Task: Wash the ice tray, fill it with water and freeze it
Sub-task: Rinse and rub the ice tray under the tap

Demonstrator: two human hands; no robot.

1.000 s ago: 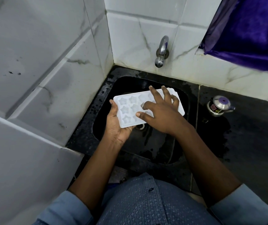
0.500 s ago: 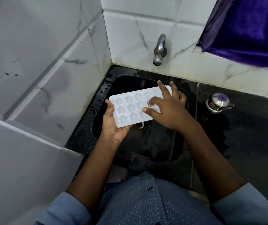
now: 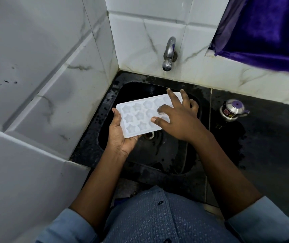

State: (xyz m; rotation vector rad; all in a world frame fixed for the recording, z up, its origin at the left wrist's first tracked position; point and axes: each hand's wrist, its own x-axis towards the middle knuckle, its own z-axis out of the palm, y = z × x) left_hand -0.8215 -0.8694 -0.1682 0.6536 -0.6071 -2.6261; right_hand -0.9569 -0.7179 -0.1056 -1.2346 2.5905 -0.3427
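A white ice tray (image 3: 137,116) with star-shaped moulds is held level over the black sink (image 3: 168,155). My left hand (image 3: 121,135) grips its near left end from below, thumb on the left rim. My right hand (image 3: 177,118) lies on top of the tray's right half with fingers spread, fingertips pressed into the moulds, hiding that end. The steel tap (image 3: 168,55) sticks out of the back wall above the sink; no water runs from it.
A small steel pot with a purple knob (image 3: 232,110) stands on the wet black counter (image 3: 266,146) right of the sink. White tiled walls close in at the left and back. A purple cloth (image 3: 269,30) hangs at the upper right.
My right hand has slid rightward along the tray's top, uncovering more star moulds. The tray stays over the sink in my left hand.
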